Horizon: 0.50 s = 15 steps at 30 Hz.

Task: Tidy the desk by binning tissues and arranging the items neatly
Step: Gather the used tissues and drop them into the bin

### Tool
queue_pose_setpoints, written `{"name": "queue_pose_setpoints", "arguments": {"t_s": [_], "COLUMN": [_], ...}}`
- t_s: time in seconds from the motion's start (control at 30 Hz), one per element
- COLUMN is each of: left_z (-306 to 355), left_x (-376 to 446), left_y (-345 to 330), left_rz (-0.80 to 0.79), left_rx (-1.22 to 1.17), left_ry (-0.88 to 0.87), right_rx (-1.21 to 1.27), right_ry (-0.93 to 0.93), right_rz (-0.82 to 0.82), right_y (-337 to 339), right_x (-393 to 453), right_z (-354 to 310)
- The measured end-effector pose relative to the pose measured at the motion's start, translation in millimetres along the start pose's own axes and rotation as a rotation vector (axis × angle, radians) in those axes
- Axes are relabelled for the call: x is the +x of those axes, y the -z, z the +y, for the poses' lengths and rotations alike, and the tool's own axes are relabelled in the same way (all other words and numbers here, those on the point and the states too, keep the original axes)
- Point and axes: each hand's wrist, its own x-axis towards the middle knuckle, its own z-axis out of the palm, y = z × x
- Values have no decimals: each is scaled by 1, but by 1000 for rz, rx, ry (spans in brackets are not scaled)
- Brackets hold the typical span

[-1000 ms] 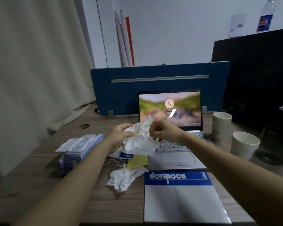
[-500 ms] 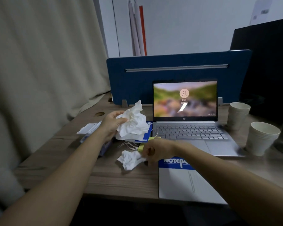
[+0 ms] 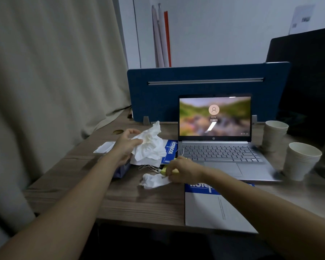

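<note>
Our left hand (image 3: pixel 127 145) held a big crumpled tissue (image 3: pixel 148 145) above the bench (image 3: pixel 120 199), thumb and fingers curled into its left edge. Our right hand (image 3: pixel 184 170) was down on the bench, fingers pinching the near edge of a smaller tissue wad (image 3: pixel 153 181) that lay just left of the front notebook (image 3: pixel 214 211).

We judged both tissues to be feather-light, soft and easily squashed, with no risk of breakage; any fold gave a hold, and a loose pinch would do, though a thin corner might tear or trail.

Beneath the right hand sat a yellow pad (image 3: pixel 164 170), touching the small wad, and thin white cables (image 3: pixel 148 167) ran just behind it. We thought a careless scoop could drag either along. A second blue notebook (image 3: pixel 170 152) lay partly under the large tissue, and a wet-wipe pack (image 3: pixel 107 147) sat under the left wrist.

The open laptop (image 3: pixel 219 147) stood just to the right, and two stacks of paper cups (image 3: pixel 274 134) (image 3: pixel 301 160) stood beyond it, well apart from the tissues. No bin showed anywhere in view.
</note>
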Motion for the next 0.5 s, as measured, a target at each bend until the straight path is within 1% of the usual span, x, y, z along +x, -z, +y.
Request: {"name": "queue_pose_setpoints", "arguments": {"t_s": [0.07, 0.13, 0.2, 0.27, 0.37, 0.5], "left_z": [1, 2, 3, 6, 8, 13], "left_x": [-1, -1, 0, -1, -1, -6], "left_y": [-4, -7, -13, -21, -36, -59], "left_rz": [-12, -29, -46, -80, -148, -260], "left_rx": [14, 21, 14, 15, 28, -49], "left_ry": [-21, -41, -38, -25, -10, 38], "right_rx": [203, 370, 467, 511, 548, 554], "right_ry": [-10, -32, -59, -68, -76, -136], "right_rz": [46, 148, 267, 358, 451, 592], "right_y": [12, 24, 34, 45, 57, 65], "right_x": [-4, -9, -12, -15, -19, -22], "right_z": [0, 1, 4, 8, 16, 27]}}
